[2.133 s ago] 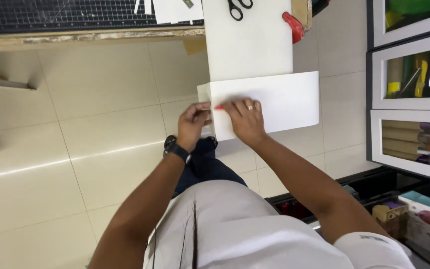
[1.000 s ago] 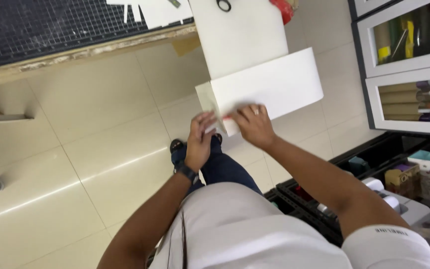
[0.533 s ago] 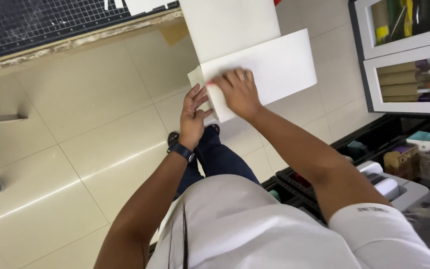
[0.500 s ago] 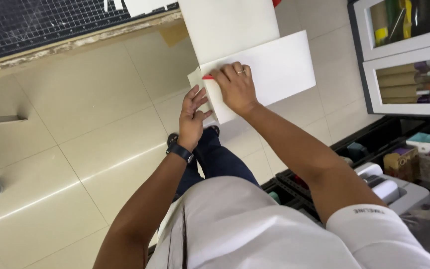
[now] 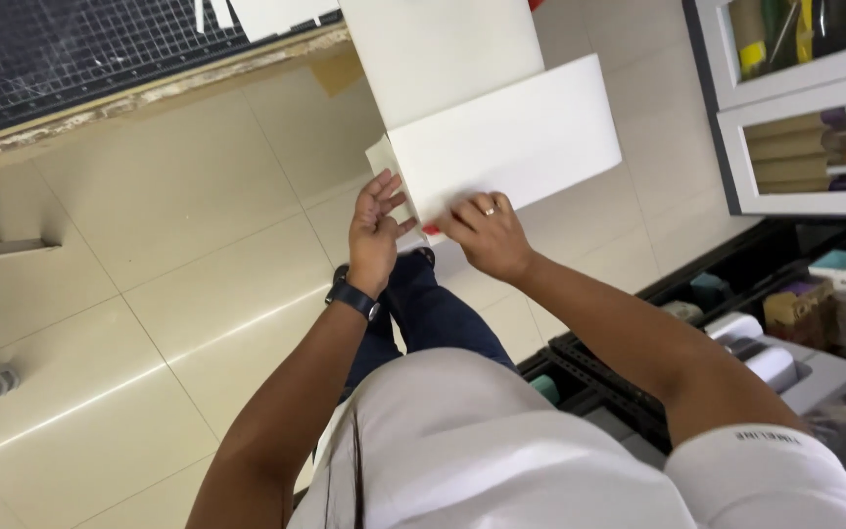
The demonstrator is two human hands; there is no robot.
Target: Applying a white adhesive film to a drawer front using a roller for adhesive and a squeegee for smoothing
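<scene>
Your right hand (image 5: 487, 235) pinches the lower edge of the white board (image 5: 506, 137) (something red beneath); your left hand (image 5: 376, 227) steadies its corner, fingers spread open. The piece looks unfinished.

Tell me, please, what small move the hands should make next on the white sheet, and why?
Probably press the left hand flat onto the white sheet at its left corner: that hand is open at the edge, while the right hand already bears on the lower edge beside a small red object.
</scene>
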